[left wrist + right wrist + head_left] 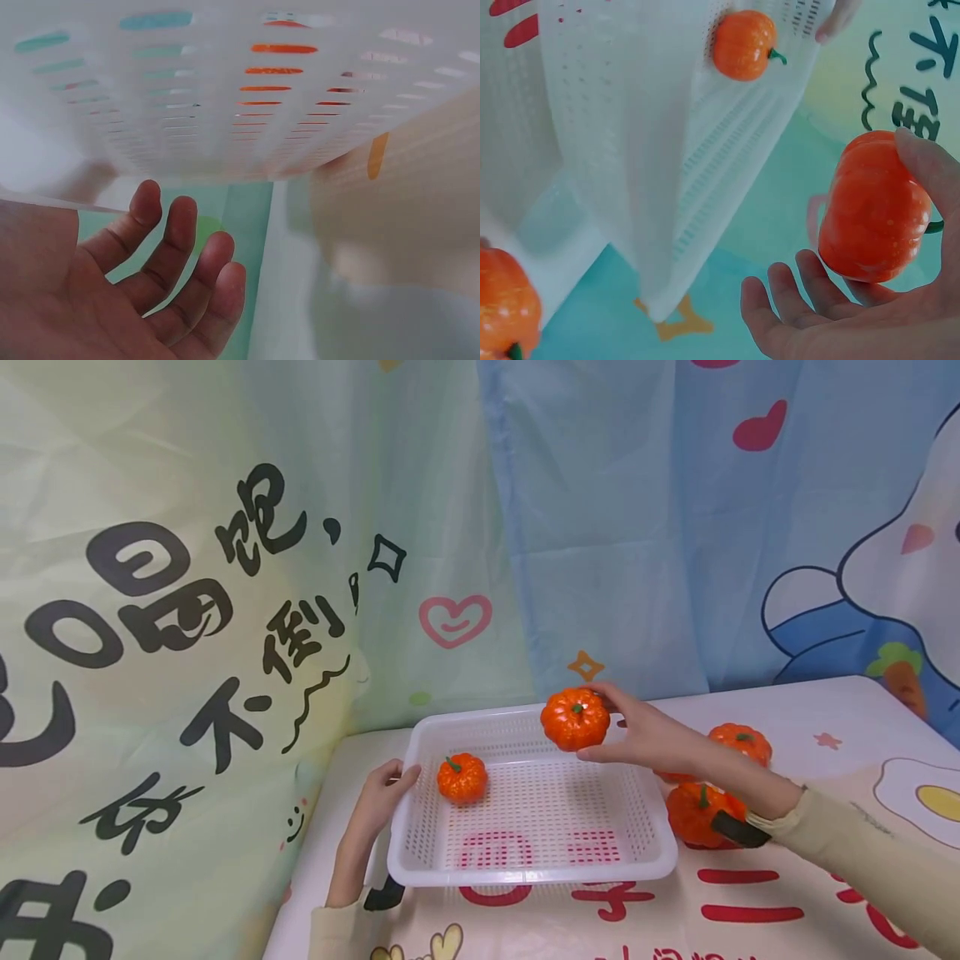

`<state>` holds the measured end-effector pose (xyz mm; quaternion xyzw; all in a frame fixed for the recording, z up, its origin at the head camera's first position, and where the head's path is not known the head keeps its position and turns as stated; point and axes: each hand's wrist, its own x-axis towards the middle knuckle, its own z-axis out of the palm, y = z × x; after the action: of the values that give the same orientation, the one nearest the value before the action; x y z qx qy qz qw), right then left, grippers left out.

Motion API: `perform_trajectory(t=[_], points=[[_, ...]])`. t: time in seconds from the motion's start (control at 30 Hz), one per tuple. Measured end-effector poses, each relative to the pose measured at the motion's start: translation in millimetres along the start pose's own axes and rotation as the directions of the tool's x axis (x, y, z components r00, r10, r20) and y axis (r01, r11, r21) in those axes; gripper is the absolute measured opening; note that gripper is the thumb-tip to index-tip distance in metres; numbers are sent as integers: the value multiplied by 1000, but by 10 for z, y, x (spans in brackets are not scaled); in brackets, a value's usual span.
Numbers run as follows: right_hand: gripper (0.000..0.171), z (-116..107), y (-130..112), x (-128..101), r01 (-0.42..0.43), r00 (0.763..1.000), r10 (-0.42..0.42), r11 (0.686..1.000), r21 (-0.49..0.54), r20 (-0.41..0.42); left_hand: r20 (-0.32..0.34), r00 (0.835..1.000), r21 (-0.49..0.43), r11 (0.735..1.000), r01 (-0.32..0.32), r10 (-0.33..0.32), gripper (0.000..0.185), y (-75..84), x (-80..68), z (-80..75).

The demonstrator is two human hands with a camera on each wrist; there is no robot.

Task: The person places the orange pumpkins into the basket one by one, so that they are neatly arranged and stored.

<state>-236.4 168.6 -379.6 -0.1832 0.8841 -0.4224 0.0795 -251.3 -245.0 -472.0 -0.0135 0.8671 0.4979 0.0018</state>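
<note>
A white perforated plastic basket (525, 878) is held by its left rim in my left hand (381, 797), thumb over the edge. From below, the left wrist view shows that hand's fingers (214, 277) spread beside the basket's underside. Inside the basket, toward its left end, lies a small orange pumpkin (462, 779) with a green stem. Over the back right part of the basket, my right hand (637, 731) holds a second pumpkin (575, 719). The right wrist view shows this held pumpkin (875, 208) gripped between thumb and fingers.
Several more pumpkins (697, 814) sit on the table to the right of the basket, partly behind my right forearm. A printed cloth (750, 893) covers the table. Behind it hangs a printed curtain (600, 527).
</note>
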Motion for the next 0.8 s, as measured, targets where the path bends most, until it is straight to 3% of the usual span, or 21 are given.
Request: perform_trajectory(t=[0.33, 0.8], points=[[91, 145, -176, 246, 58, 997, -56, 998, -33, 51, -1, 1000, 10, 1000, 1, -1, 25, -8, -8, -8], [92, 527, -246, 444, 66, 980, -55, 996, -54, 189, -2, 1000, 9, 1000, -5, 5, 25, -11, 16, -2]])
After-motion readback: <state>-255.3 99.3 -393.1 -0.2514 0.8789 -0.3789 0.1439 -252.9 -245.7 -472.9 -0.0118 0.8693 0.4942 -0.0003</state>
